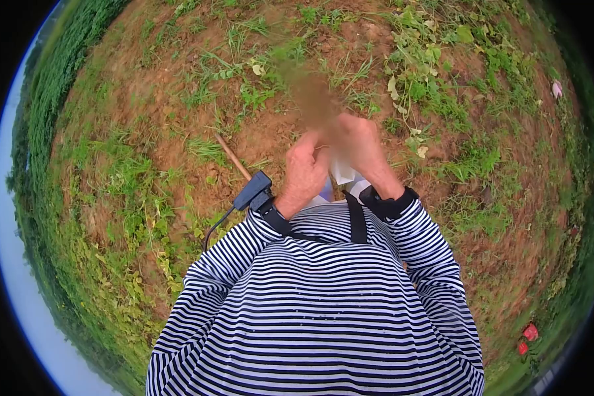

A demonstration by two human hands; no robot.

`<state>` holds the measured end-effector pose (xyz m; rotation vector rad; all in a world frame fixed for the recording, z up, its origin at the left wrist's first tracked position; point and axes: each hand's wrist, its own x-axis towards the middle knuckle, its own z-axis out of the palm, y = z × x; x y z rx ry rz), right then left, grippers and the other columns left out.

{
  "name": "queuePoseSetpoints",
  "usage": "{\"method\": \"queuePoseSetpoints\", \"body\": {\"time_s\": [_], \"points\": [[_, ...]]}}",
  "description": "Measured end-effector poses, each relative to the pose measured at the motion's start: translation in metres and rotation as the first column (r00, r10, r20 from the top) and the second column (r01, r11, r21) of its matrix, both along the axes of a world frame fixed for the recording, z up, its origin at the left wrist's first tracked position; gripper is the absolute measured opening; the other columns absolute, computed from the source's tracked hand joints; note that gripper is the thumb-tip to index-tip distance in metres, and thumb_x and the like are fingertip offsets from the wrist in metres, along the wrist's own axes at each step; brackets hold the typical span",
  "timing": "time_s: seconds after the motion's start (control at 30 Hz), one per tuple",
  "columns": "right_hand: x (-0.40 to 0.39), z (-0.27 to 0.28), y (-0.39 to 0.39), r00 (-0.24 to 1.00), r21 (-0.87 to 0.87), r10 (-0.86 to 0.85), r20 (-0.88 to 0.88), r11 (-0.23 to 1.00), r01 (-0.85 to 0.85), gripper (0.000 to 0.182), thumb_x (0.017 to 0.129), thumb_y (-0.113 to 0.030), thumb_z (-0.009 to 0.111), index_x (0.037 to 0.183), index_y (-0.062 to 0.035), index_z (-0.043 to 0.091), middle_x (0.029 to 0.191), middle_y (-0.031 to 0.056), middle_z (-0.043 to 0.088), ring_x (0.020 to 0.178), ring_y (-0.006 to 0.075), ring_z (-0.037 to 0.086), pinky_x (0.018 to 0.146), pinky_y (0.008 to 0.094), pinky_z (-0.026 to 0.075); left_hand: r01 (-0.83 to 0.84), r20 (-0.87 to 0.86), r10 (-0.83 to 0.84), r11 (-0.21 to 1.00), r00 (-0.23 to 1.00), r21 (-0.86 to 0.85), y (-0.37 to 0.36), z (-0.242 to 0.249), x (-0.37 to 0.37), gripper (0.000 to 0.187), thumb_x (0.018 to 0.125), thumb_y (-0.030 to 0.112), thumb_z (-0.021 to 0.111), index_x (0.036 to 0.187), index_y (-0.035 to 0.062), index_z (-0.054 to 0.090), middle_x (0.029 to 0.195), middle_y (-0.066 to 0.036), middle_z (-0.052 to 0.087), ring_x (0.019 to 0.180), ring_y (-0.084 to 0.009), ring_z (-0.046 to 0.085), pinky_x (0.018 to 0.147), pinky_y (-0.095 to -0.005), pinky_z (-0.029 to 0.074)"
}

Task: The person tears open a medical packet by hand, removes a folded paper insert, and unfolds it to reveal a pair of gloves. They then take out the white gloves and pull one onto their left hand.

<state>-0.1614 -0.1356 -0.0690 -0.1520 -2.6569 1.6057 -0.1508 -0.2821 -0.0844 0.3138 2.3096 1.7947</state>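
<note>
My left hand (306,165) and my right hand (365,146) meet in front of my body, low over the soil. Both have curled fingers, drawn in close to each other. A brown and green blur (317,99) lies over the fingertips and hides what they grip, which I cannot tell. Just below the hands shows a piece of white material (342,173). On my left wrist sits a dark strapped device (252,190) with a cable. Beyond it a wooden stick (231,157) slants over the ground.
Reddish soil (171,86) with patches of grass and weeds spreads all round. Leafy vines (435,86) grow at the upper right. A pink bit (557,89) lies at the far right, and red pieces (530,332) lie at the lower right. Dense green plants (63,79) line the left edge.
</note>
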Motion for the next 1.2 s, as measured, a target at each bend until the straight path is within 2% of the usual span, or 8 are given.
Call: {"method": "queuePoseSetpoints", "body": {"time_s": [0.13,0.23,0.33,0.5,0.7,0.83,1.0,1.2], "points": [[0.005,-0.003,-0.017,0.982,0.144,-0.009,-0.187,0.989,0.036,0.014,0.081,-0.014,0.061,0.078,-0.0003,0.060,0.074,0.0195,0.062,0.071,0.0383,0.062,0.062,0.0480,0.049,0.020,-0.069,-0.030,0.990,0.997,-0.136,-0.007,0.001,0.001,0.018,0.087,-0.005,0.048,0.100,-0.0041,0.060,0.083,-0.014,0.065,0.082,-0.0181,0.064,0.076,-0.0309,0.050],[0.010,-0.006,-0.026,0.966,0.156,0.030,-0.258,0.988,0.011,0.013,0.080,-0.012,0.061,0.076,0.0000,0.056,0.074,0.0181,0.060,0.068,0.0371,0.061,0.060,0.0470,0.049,0.104,-0.068,-0.116,0.981,0.991,-0.162,-0.017,-0.012,-0.005,0.024,0.082,0.003,0.055,0.105,0.0006,0.063,0.090,-0.022,0.066,0.085,-0.0374,0.066,0.074,-0.0392,0.052],[0.018,0.003,-0.041,0.941,0.224,0.096,-0.325,0.974,-0.023,0.011,0.078,-0.008,0.061,0.075,0.0001,0.054,0.071,0.0153,0.056,0.065,0.0339,0.059,0.056,0.0437,0.049,0.265,0.060,-0.258,0.933,0.964,-0.242,-0.029,-0.004,-0.010,0.022,0.083,0.005,0.057,0.103,0.0013,0.064,0.092,-0.022,0.065,0.087,-0.0373,0.065,0.074,-0.0387,0.051],[0.015,0.022,-0.044,0.830,0.430,0.241,-0.503,0.903,-0.002,0.010,0.078,-0.007,0.061,0.080,0.0007,0.054,0.069,0.0128,0.051,0.061,0.0292,0.058,0.052,0.0401,0.050,0.240,-0.026,-0.249,0.953,0.968,-0.184,-0.032,0.002,-0.013,0.026,0.086,0.009,0.060,0.111,0.0032,0.062,0.099,-0.017,0.067,0.091,-0.0289,0.066,0.079,-0.0367,0.051],[0.028,0.015,-0.037,0.935,0.027,0.128,-0.330,0.992,-0.126,0.014,0.082,-0.012,0.065,0.084,0.0003,0.058,0.073,0.0132,0.059,0.062,0.0279,0.062,0.054,0.0372,0.050,0.055,0.045,-0.058,0.997,0.997,0.060,-0.042,-0.003,-0.025,0.033,0.090,0.005,0.056,0.122,0.0018,0.057,0.110,-0.009,0.067,0.102,-0.0166,0.062,0.089,-0.0322,0.048],[0.028,-0.027,-0.007,0.994,-0.112,0.037,0.099,0.993,-0.026,0.023,0.081,-0.015,0.070,0.100,-0.0030,0.064,0.074,0.0114,0.066,0.064,0.0212,0.064,0.059,0.0327,0.050,0.000,0.334,-0.090,0.965,0.938,0.261,-0.057,0.006,-0.034,0.046,0.091,-0.005,0.050,0.136,0.0038,0.049,0.127,-0.004,0.059,0.112,-0.0143,0.057,0.095,-0.0281,0.045],[0.005,-0.042,-0.004,0.998,-0.142,-0.066,0.019,0.988,0.068,0.037,0.083,-0.015,0.069,0.117,-0.0047,0.061,0.073,0.0077,0.067,0.064,0.0148,0.062,0.060,0.0302,0.049,-0.001,0.345,-0.125,0.939,0.930,0.344,-0.055,0.012,-0.033,0.048,0.091,-0.004,0.049,0.138,0.0023,0.044,0.131,-0.006,0.057,0.117,-0.0157,0.056,0.100,-0.0301,0.044],[-0.005,-0.044,-0.009,0.983,-0.514,0.099,0.152,0.858,-0.007,0.023,0.084,-0.013,0.066,0.105,-0.0023,0.068,0.074,0.0029,0.064,0.066,0.0088,0.057,0.062,0.0282,0.047,-0.028,0.425,-0.173,0.904,0.888,0.426,-0.055,0.013,-0.031,0.046,0.091,-0.004,0.049,0.136,0.0019,0.046,0.130,-0.006,0.058,0.117,-0.0169,0.057,0.099,-0.0306,0.045]]}}
